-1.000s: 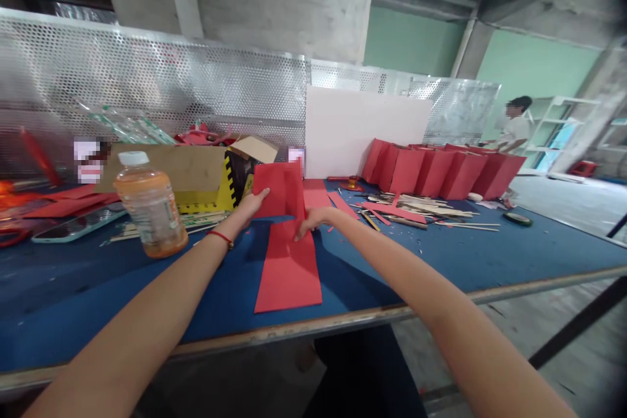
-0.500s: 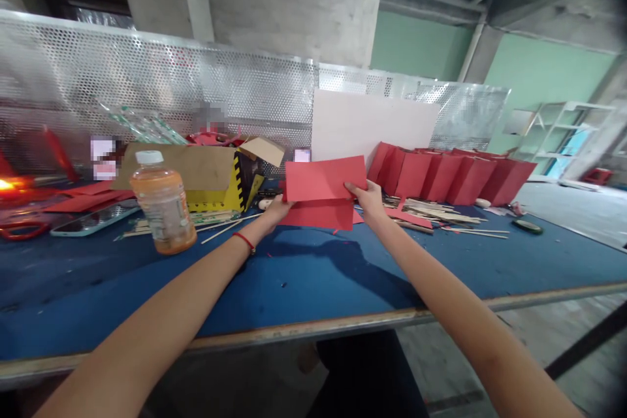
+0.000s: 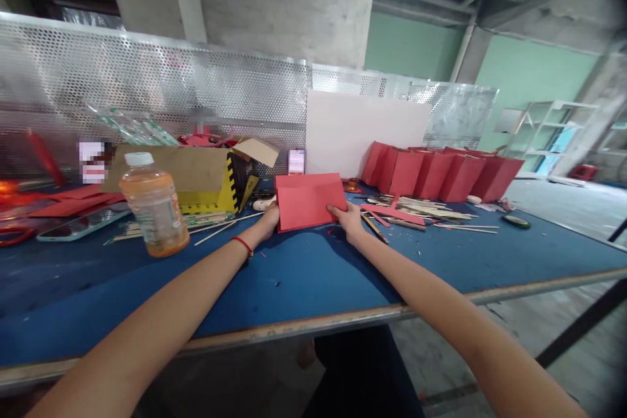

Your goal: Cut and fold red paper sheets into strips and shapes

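Blue tabletop [image 3: 304, 294], lower frame; red paper [image 3: 307, 201], frame centre; left hand [image 3: 269, 221] closed on its left edge, fingers partly hidden; right hand [image 3: 349, 219] pinching its lower right, thumb in front

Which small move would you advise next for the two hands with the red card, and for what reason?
Perhaps lower the red card flat onto the blue table, nearer the body. The left hand holds its left edge and the right hand its lower right part, so both sides look supported, while loose sticks lie to the right.
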`<state>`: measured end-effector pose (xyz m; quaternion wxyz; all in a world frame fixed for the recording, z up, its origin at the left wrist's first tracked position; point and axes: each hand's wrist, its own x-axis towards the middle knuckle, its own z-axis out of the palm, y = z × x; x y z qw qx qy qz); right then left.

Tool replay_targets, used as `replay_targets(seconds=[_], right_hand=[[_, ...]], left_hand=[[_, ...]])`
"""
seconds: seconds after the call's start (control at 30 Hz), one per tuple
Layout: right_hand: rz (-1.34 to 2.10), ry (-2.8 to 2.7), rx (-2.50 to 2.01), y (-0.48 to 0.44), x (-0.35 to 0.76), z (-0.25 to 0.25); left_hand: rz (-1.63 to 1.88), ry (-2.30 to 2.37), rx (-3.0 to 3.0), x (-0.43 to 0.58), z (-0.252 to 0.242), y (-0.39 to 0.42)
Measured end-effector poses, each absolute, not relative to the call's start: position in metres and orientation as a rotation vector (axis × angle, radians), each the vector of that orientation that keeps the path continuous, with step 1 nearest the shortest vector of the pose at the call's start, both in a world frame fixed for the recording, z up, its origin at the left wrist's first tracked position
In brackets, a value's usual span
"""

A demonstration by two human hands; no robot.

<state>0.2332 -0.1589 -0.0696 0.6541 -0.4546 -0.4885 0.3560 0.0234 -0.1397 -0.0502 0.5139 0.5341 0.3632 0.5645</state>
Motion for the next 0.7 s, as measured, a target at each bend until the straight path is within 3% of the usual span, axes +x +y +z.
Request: replay_targets(seconds=[0.5, 0.7], right_hand=[[0.758, -1.139, -1.034, -0.152, 0.238, -0.072], [0.64, -1.148, -1.023, -0.143, 0.259, -0.06]], left_hand=[[1.476, 0.845, 1.256, 0.026, -0.052, -0.139], [1.331, 0.811, 1.222, 0.005, -0.04, -0.139]])
